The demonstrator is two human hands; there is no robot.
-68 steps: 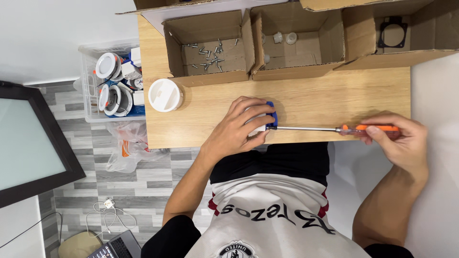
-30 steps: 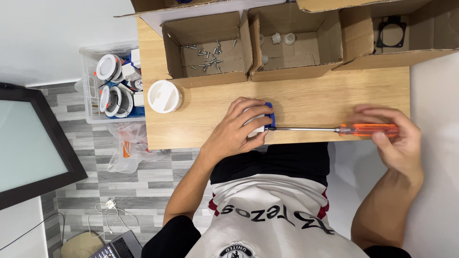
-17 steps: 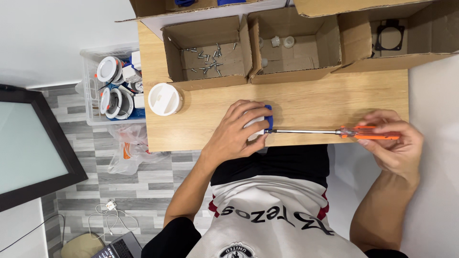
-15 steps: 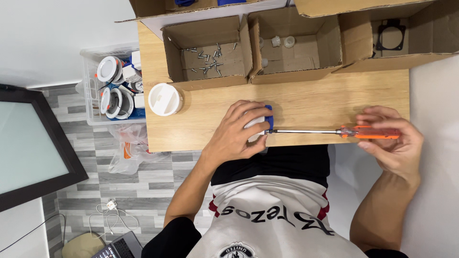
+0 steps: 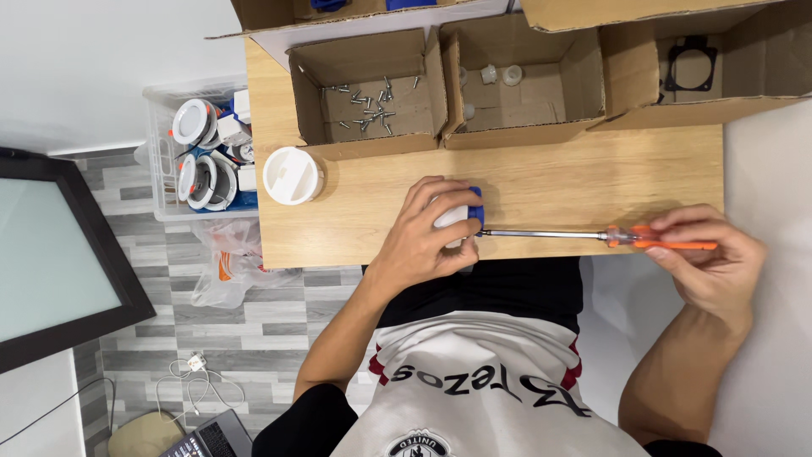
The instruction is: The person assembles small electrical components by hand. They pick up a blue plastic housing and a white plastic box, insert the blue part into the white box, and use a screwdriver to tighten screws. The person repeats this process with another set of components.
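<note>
**Two hands, one screwdriver, one small fitting at the table's near edge**

The left hand (image 5: 427, 233) is cupped over a small white and blue part (image 5: 463, 213), fingers curled and pressing it down near the front edge of the wooden table (image 5: 558, 182); most of the part is hidden under the palm, so its exact kind cannot be told, though it looks like a small plastic fitting. The right hand (image 5: 706, 262) is well apart from the left, out past the table's right corner, its fingers closed round the orange handle of a long screwdriver (image 5: 609, 238); the steel shaft lies nearly level along the table's edge and its tip meets the blue side of the part.

Behind the hands stands a row of open cardboard boxes; the left box (image 5: 368, 93) holds loose screws (image 5: 368, 106); the middle box (image 5: 524, 85) holds a few small white pieces (image 5: 499, 74); the right box (image 5: 677, 72) holds a black square frame (image 5: 694, 68). A white round lamp housing (image 5: 292, 176) sits on the table's left end, near the screw box. Beside the table on the floor, a clear plastic bin (image 5: 161, 152) is filled with more white round fittings (image 5: 199, 152); a dark monitor (image 5: 59, 262) fills the left side.
</note>
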